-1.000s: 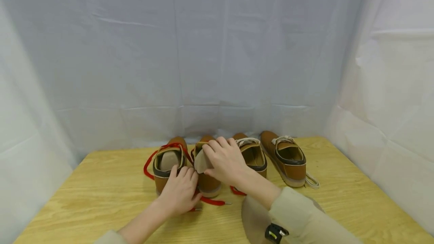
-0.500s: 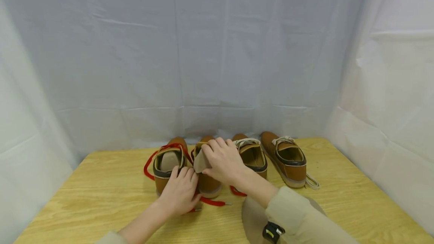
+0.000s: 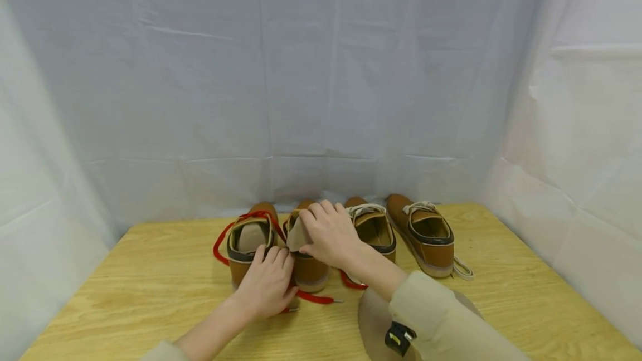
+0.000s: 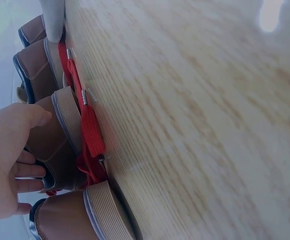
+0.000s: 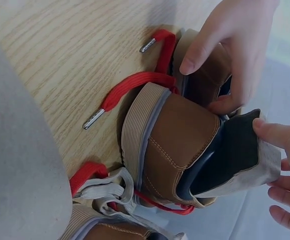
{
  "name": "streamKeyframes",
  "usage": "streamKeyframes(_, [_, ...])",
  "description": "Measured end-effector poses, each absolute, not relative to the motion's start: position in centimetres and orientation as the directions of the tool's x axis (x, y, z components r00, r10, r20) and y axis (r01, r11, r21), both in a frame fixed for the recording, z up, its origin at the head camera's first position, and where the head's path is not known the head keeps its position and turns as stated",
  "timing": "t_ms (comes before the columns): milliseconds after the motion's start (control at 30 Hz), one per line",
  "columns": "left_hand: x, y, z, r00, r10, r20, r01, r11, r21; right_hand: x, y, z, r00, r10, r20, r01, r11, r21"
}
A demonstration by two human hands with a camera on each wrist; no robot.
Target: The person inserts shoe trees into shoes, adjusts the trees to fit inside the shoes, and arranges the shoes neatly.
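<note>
My right hand (image 3: 333, 235) pinches a grey insole (image 5: 250, 180) with a dark underside, thumb on one face and fingers on the other. The insole stands tilted in the opening of the second brown shoe from the left (image 5: 180, 135), its heel end sticking out. My left hand (image 3: 268, 283) is at the heels of the two left shoes, fingers extended near their collars and thumb apart. The leftmost shoe (image 3: 241, 266) has a grey insole (image 3: 251, 237) lying inside. Red laces (image 5: 135, 85) trail from this pair onto the table.
Two brown shoes with pale laces, one partly behind my right arm (image 3: 373, 233) and one at the far right (image 3: 433, 244), stand in the same row. A rounded grey-beige thing (image 3: 373, 322) lies under my right sleeve. White sheets (image 3: 321, 99) enclose the wooden table (image 3: 150, 272).
My right hand has shifted very slightly, with the insole in its fingers tilting a little more. My left hand has stayed in place.
</note>
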State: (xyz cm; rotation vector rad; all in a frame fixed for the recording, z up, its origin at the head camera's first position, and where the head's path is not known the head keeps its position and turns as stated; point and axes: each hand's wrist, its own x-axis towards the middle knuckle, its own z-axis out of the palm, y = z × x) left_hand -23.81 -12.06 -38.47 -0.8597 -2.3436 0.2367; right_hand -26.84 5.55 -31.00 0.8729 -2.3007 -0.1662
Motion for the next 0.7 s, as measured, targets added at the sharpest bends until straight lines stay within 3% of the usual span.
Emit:
streamKeyframes(167, [-23.98,-12.11,-38.60,-0.575,0.638,0.512,0.522,0.768,-0.371,-27.20,5.49,-31.03,-0.574,-0.625,0.529,-0.544,0.774,0.324])
streamKeyframes(700, [-23.84,-12.12,-38.35,-0.615,0.634,0.468,0.524,0.773,-0.358,-27.36,5.05,-31.18,-0.620,-0.608,0.496,-0.505,0.793,0.342])
